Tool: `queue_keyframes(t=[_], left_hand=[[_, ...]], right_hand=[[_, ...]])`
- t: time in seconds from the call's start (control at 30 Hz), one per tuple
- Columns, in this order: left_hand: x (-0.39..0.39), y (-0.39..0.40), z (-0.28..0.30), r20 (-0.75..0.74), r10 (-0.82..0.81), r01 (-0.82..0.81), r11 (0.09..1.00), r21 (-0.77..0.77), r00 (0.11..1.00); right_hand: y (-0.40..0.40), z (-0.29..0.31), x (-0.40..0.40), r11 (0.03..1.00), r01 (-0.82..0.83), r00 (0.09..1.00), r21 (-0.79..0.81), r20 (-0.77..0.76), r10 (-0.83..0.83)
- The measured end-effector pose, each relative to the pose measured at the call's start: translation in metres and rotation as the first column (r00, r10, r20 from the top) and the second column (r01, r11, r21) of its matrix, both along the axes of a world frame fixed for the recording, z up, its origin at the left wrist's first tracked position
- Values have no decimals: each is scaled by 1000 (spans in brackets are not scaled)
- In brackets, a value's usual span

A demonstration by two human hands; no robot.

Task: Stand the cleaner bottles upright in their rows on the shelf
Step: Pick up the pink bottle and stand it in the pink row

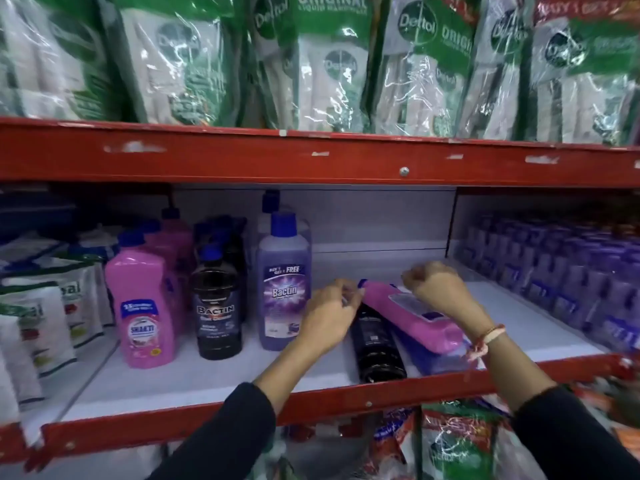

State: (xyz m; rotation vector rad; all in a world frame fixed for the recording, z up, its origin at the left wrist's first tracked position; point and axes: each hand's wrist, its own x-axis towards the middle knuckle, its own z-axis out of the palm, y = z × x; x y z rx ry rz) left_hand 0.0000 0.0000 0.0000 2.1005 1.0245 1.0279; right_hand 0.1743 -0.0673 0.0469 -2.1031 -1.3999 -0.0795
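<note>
Three cleaner bottles lie on their sides on the white shelf (214,379): a pink bottle (412,320) on top, a black bottle (379,351) to its left, and a purple bottle (436,362) underneath. My right hand (436,285) is curled over the pink bottle's far edge. At the neck ends of the pink and black bottles sits my left hand (329,313), fingers bent and hiding what they hold. To the left, a pink Shakti bottle (142,306), a black Bactin bottle (216,303) and a purple Bactin bottle (284,285) stand upright at the front of their rows.
Wrapped purple bottles (554,271) fill the shelf's right side. White pouches (41,320) stand at the left. A red shelf beam (311,157) runs overhead, with green Dettol refill packs (329,64) above it. A red front lip (311,400) edges the shelf.
</note>
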Motion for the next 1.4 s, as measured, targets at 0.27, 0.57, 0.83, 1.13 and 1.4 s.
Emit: queue_keyframes(t=[0.27,0.57,0.83,1.13,1.4], left_hand=[[53,11,7,251,-191,315,598,-737,949],[41,-1,12,421,-139,389,702,-596,896],[-55,-10,25,520,-175,382,865,-324,836],[-201,-3,-1,531,-54,222,941,-256,845],[-299,14,-18,504,21,114,965,-235,863]], right_hand=[[8,-6,31,960,-97,936,-262,-351,-2],[-20,-6,20,965,-237,572,111,-787,232],[-27,4,-57,850,-324,466,416,-711,526],[8,-27,-188,791,-426,393,439,-698,599],[42,-59,-284,721,-428,303,545,-665,683]])
